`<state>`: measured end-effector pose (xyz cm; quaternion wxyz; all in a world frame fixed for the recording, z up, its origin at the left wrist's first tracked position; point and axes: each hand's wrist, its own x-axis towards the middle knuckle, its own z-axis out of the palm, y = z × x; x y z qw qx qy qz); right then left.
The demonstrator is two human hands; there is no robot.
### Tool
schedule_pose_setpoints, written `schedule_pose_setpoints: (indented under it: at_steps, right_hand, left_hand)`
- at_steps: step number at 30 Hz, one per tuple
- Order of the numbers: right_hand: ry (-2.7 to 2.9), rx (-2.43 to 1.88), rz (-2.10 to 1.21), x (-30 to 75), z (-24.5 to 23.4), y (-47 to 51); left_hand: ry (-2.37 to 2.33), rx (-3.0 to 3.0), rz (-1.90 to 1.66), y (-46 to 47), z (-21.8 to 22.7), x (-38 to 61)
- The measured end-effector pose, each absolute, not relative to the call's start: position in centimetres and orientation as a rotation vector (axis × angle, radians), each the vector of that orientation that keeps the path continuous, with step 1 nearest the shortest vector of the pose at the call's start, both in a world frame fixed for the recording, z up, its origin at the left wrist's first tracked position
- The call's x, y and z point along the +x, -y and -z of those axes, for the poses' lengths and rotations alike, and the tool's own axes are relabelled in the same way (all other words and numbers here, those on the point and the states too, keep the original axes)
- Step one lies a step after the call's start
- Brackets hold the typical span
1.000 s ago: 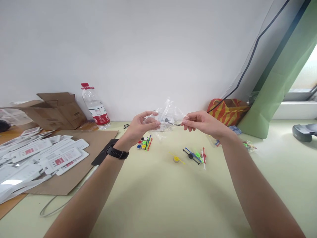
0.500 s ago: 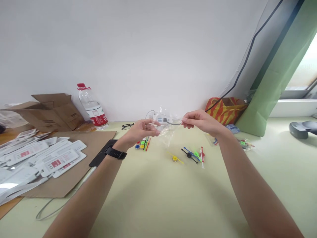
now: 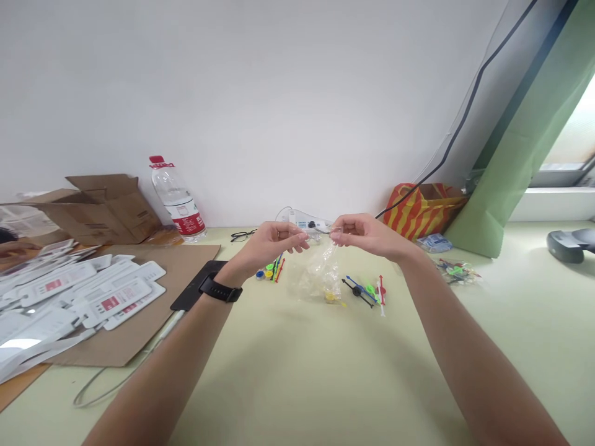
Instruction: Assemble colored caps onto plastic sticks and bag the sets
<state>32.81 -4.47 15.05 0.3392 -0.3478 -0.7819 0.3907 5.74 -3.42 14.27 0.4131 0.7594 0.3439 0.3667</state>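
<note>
A clear plastic bag (image 3: 321, 272) hangs upright between my hands, above the pale green table. My left hand (image 3: 277, 248), with a black watch on its wrist, pinches the bag's upper left edge. Opposite it, my right hand (image 3: 365, 236) grips the upper right edge between thumb and fingers. Behind the bag's lower part, a yellow arrow spinner (image 3: 331, 298) shows through the film. Just to the right lie a black arrow spinner (image 3: 357, 291) and several blue, green, red and white ones. Small coloured discs and arrows (image 3: 268, 272) sit beyond my left hand.
Badge-like white cards (image 3: 106, 297) cover a cardboard sheet (image 3: 195, 253) on the left, near a dark phone (image 3: 190, 291). A box (image 3: 106, 210), a bottle (image 3: 183, 210), glasses (image 3: 240, 236) and a power strip (image 3: 302, 221) line the wall. Bagged coloured pieces (image 3: 458, 271) lie right.
The plastic bag has gone from bunched up between my hands to hanging down in front of the yellow spinner. My right hand has moved slightly left and lower.
</note>
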Motion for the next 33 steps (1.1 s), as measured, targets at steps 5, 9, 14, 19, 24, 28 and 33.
schedule_pose_setpoints:
  at_steps: [5,9,14,19,24,28,33]
  right_hand:
    - [2.027,-0.845,-1.186,31.6,-13.9,3.7]
    - [1.994,-0.848,-1.192,32.1,-13.9,3.4]
    - [2.056,-0.916,-1.158,32.6,-14.4,4.0]
    - [2.116,-0.869,-1.221,31.5,-14.1,4.3]
    - [2.105,-0.842,-1.252,31.7,-13.8,3.7]
    - [2.050,-0.891,-1.139,33.0,-14.3,3.6]
    - [2.146,-0.902,-1.154,33.4,-15.3,4.4]
  left_hand:
    - [-0.862,1.849,-1.110,3.1,-14.0,5.9]
    - [-0.881,1.764,-1.223,2.6,-14.3,5.1]
    - [-0.938,1.899,-0.995,3.3,-15.3,4.3]
    - [-0.940,2.078,-0.839,4.1,-15.2,5.5]
    - [-0.978,2.046,-1.078,3.5,-14.3,6.0]
    - [-0.979,2.003,-1.061,3.1,-14.4,5.2]
    - [-0.941,2.002,-1.041,3.4,-14.8,4.8]
